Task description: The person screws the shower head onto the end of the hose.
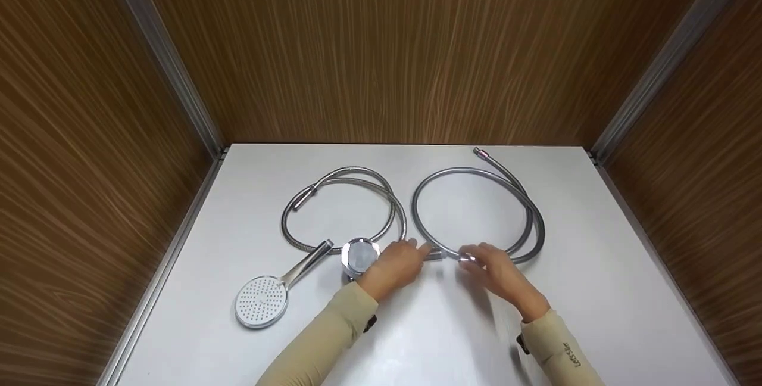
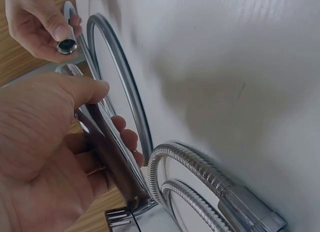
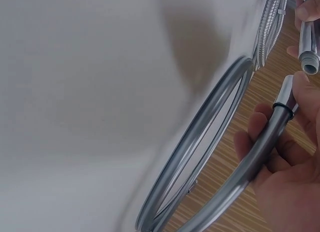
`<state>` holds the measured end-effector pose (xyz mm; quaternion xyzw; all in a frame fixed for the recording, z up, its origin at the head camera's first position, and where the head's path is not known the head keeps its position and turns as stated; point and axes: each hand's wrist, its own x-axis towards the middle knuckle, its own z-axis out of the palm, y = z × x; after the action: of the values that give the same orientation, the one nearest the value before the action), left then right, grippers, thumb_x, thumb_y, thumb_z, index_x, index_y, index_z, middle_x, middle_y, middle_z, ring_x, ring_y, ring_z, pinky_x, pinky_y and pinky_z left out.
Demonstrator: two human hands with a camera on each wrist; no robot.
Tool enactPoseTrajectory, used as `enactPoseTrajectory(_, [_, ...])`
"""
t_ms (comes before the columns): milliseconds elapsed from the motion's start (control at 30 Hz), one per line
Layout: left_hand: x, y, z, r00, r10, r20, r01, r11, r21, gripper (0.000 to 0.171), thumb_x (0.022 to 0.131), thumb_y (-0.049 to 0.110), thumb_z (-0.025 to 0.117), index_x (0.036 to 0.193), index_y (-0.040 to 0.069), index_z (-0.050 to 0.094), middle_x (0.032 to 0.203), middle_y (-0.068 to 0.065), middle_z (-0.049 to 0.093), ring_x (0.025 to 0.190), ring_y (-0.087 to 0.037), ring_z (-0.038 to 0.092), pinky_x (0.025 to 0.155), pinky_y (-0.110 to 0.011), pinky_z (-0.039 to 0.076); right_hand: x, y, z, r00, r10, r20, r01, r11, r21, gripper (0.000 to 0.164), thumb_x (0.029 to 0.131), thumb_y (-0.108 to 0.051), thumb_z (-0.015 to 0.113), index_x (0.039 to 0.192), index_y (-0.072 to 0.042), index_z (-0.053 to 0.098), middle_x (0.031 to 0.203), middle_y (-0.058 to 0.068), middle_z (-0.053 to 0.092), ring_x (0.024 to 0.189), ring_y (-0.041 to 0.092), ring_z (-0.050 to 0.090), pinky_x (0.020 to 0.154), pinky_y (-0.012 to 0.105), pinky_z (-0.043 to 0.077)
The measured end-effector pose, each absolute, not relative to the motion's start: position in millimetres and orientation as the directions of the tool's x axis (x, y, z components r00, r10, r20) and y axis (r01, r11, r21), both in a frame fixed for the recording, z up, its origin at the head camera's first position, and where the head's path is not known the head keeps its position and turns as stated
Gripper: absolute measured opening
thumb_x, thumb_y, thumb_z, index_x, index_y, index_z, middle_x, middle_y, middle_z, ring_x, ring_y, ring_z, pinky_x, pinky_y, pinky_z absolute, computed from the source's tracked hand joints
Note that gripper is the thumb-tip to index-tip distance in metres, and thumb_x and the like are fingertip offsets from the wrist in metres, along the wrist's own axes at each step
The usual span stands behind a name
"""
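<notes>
My left hand [image 1: 396, 264] grips a chrome shower head [image 1: 360, 255] by its handle, fingers wrapped round it. In the right wrist view the handle's threaded end [image 3: 310, 65] points toward my right hand [image 1: 499, 274]. That hand holds the end of a smooth grey shower hose [image 3: 250, 164], thumb and fingers round its chrome connector [image 3: 285, 94]. Connector and threaded end face each other, a small gap apart. The rest of this hose lies coiled on the white table [image 1: 595, 290], its other fitting [image 1: 481, 152] toward the back.
A second shower head [image 1: 261, 301] lies face up at the left, its handle slanting toward the back. Behind the left hand, a ribbed metal hose lies coiled with its chrome fitting [image 1: 305, 199] at the left. Wood-grain panels [image 1: 381, 52] stand at the back and both sides.
</notes>
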<state>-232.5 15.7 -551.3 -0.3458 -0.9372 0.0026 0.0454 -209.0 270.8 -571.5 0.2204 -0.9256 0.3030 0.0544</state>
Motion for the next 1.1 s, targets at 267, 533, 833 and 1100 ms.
enactPoseTrajectory(267, [-233.0, 20.0, -551.5, -0.743, 0.667, 0.055, 0.666, 0.745, -0.041, 0.031, 0.102, 0.030, 0.068, 0.131, 0.018, 0.062, 0.100, -0.007, 0.071, 0.090, -0.023, 0.071, 0.082, -0.034, 0.059, -210.6, 266.9, -569.8, -0.900, -0.374, 0.222, -0.434, 0.734, -0.522, 0.029, 0.098, -0.017, 0.074, 0.126, -0.009, 0.076, 0.096, 0.001, 0.073, 0.081, 0.010, 0.056, 0.073, 0.030, 0.050])
enactPoseTrajectory(533, [-232.9, 23.3, -546.6, -0.735, 0.674, 0.073, 0.672, 0.738, -0.053, 0.029, 0.102, 0.030, 0.068, 0.129, 0.020, 0.065, 0.095, -0.005, 0.071, 0.086, -0.020, 0.068, 0.080, -0.032, 0.057, -211.5, 263.9, -567.5, -0.874, -0.410, 0.261, -0.486, 0.719, -0.496, 0.028, 0.097, -0.017, 0.075, 0.124, -0.009, 0.077, 0.088, -0.001, 0.069, 0.078, 0.010, 0.056, 0.072, 0.031, 0.051])
enactPoseTrajectory(833, [-234.0, 27.8, -546.5, -0.740, 0.673, 0.014, 0.672, 0.740, -0.032, 0.036, 0.104, 0.032, 0.065, 0.139, 0.024, 0.061, 0.106, -0.005, 0.073, 0.095, -0.021, 0.070, 0.089, -0.034, 0.058, -211.8, 258.5, -563.5, -0.875, -0.405, 0.264, -0.483, 0.724, -0.493, 0.027, 0.098, -0.019, 0.075, 0.123, -0.010, 0.077, 0.089, -0.002, 0.070, 0.080, 0.011, 0.058, 0.074, 0.032, 0.051])
enactPoseTrajectory(1100, [-233.1, 28.3, -545.4, -0.736, 0.673, 0.067, 0.672, 0.739, -0.039, 0.036, 0.101, 0.030, 0.070, 0.136, 0.024, 0.062, 0.107, -0.004, 0.074, 0.096, -0.021, 0.070, 0.087, -0.034, 0.058, -211.5, 255.1, -561.9, -0.873, -0.408, 0.266, -0.487, 0.716, -0.500, 0.027, 0.098, -0.017, 0.075, 0.124, -0.007, 0.077, 0.105, 0.005, 0.078, 0.093, 0.023, 0.070, 0.084, 0.044, 0.058])
